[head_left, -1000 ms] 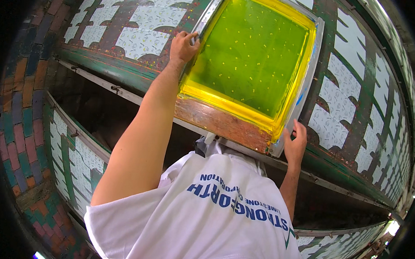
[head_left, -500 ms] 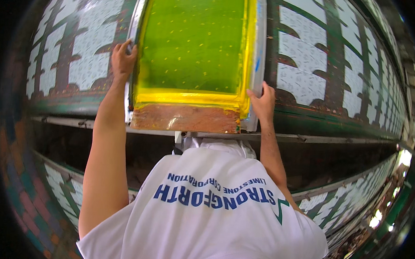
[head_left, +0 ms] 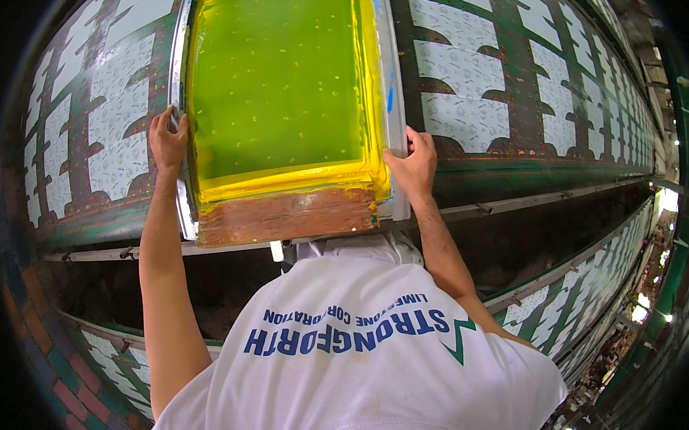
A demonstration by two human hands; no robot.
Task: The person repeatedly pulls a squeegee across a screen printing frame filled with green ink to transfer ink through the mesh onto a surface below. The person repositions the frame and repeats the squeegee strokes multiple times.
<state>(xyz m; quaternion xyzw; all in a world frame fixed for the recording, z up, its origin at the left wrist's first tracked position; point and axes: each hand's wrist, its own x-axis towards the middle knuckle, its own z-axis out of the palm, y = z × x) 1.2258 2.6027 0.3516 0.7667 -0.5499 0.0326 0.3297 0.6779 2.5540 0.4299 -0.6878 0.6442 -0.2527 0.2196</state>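
A screen printing frame with a green mesh lies over the long table in front of me. Bright yellow ink lines the mesh along its near and right sides. A worn wooden strip runs across its near end. At the left metal rail, my left hand is closed with the fingers curled round the edge. My right hand grips the right rail close to the near corner, its thumb on top. What lies directly beneath the frame is hidden.
White printed sheets with notched edges lie in rows on the dark green table, left and right of the frame. Behind me, a second table carries similar sheets. Coloured floor bricks show at the lower left.
The whole view has tilted, and the frame, table and hands appear further left in it. Both hands keep about the same grip on the rails.
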